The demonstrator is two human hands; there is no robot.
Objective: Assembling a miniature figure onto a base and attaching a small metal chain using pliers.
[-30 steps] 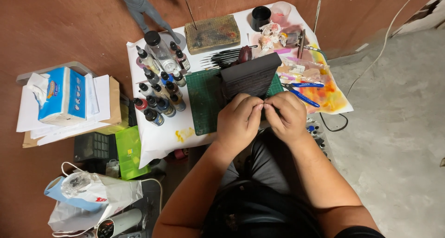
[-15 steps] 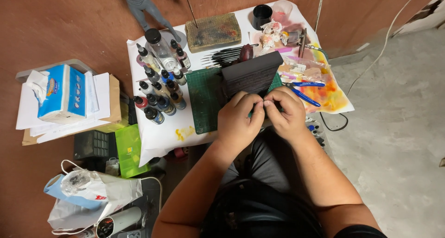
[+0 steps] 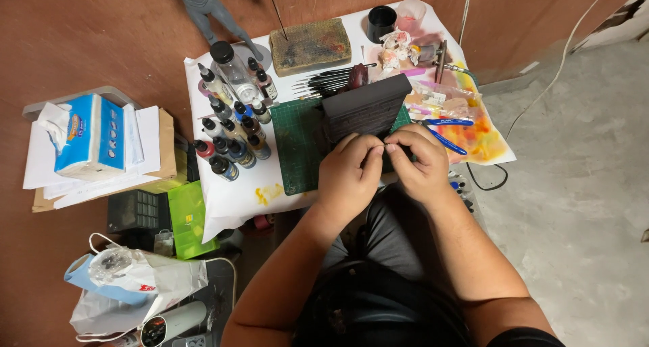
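A tiny piece, too small to identify, is pinched between the fingertips of the left hand (image 3: 349, 174) and the right hand (image 3: 419, 166), which meet at the near edge of the green cutting mat (image 3: 299, 151). Just beyond them stands a dark ribbed block (image 3: 363, 110). Left of the mat cluster dropper paint bottles (image 3: 230, 134); far right sits a black cup (image 3: 382, 22).

Both bare forearms angle up and inward from the bottom, wrists bent a bit, with the left hand (image 3: 348, 174) and right hand (image 3: 418, 163) bunched knuckles-up right next to each other, fingers curled in and the fingertips (image 3: 391, 146) pinched together where the two hands meet.
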